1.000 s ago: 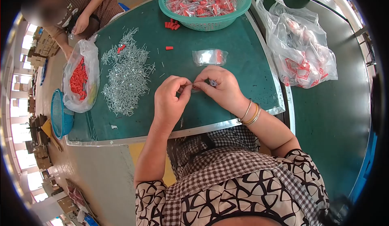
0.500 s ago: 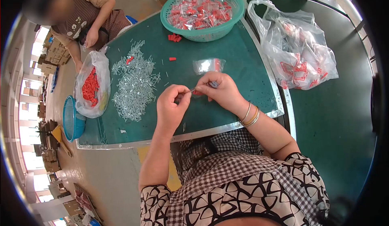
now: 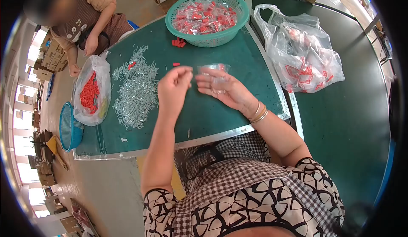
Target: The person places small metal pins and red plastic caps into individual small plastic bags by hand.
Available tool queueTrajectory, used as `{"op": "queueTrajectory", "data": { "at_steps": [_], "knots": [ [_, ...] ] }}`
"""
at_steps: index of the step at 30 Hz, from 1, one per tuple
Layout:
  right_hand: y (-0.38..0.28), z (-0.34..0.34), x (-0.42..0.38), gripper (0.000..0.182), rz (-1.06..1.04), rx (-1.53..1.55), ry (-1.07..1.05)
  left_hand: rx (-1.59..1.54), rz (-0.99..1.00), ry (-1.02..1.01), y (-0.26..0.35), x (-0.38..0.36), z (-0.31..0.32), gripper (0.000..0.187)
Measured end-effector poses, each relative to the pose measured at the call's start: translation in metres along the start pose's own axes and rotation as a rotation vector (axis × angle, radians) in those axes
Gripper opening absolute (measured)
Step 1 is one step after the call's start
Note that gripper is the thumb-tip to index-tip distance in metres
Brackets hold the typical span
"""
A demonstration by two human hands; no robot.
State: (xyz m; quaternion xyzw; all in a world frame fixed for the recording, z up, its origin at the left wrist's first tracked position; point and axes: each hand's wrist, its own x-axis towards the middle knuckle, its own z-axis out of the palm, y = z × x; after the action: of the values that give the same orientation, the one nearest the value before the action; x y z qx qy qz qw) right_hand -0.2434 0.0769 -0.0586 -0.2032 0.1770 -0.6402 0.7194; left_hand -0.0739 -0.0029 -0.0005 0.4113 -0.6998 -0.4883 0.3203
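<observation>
My left hand (image 3: 175, 86) is over the table with thumb and fingertips pinched together. Whatever is between them, if anything, is too small to make out. A short gap to the right, my right hand (image 3: 227, 90) has its palm turned up and its fingers stretched to the left. Several small shiny, clear-looking pieces (image 3: 218, 83) lie in that palm. Just behind its fingers is a clear plastic bag (image 3: 223, 68), partly covered. A single red tube-shaped piece (image 3: 176, 64) lies beyond my left fingertips. To the left spreads a heap of small silvery pieces (image 3: 138, 94), with red ones on it.
A green basket (image 3: 208, 38) of bagged red pieces stands at the back, loose red pieces (image 3: 178, 43) beside it. A white bag (image 3: 104, 92) of red pieces and a blue basket (image 3: 72, 128) are left. A clear bag (image 3: 312, 52) lies right. Another person (image 3: 100, 14) sits far left.
My hands have moved apart from where their fingertips met. My right hand has opened out, palm up, and the red piece by its fingertips no longer shows. The view has shifted slightly.
</observation>
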Motion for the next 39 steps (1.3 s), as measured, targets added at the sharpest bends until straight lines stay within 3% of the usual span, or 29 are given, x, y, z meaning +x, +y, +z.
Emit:
{"op": "queueTrajectory", "data": {
  "at_steps": [1, 7, 11, 17, 25, 31, 35, 39],
  "knots": [
    [0.003, 0.004, 0.002, 0.054, -0.041, 0.032, 0.018, 0.063, -0.032, 0.001, -0.012, -0.013, 0.002, 0.027],
    [0.03, 0.017, 0.012, 0.055, -0.024, 0.038, -0.062, -0.389, -0.146, 0.033, -0.039, -0.047, 0.013, 0.026],
    [0.041, 0.024, 0.016, 0.052, 0.018, 0.009, -0.104, -0.303, -0.151, 0.047, -0.05, -0.048, 0.005, 0.019],
    [0.049, 0.023, 0.021, 0.047, 0.061, -0.056, -0.06, -0.494, -0.09, 0.136, -0.067, -0.053, 0.004, 0.007],
    [0.053, 0.031, 0.04, 0.034, 0.065, -0.348, 0.24, -0.176, -0.036, 0.291, -0.064, -0.048, -0.005, 0.003],
    [0.064, 0.049, 0.056, 0.036, 0.073, -0.237, 0.253, -0.076, 0.003, 0.335, -0.075, -0.037, -0.011, 0.004],
    [0.079, 0.032, 0.067, 0.038, 0.04, -0.184, 0.119, 0.015, 0.075, 0.329, -0.081, -0.036, -0.01, 0.004],
    [0.074, 0.022, 0.07, 0.042, 0.061, -0.044, 0.061, -0.113, 0.004, 0.276, -0.075, -0.036, -0.016, 0.009]
  ]
}}
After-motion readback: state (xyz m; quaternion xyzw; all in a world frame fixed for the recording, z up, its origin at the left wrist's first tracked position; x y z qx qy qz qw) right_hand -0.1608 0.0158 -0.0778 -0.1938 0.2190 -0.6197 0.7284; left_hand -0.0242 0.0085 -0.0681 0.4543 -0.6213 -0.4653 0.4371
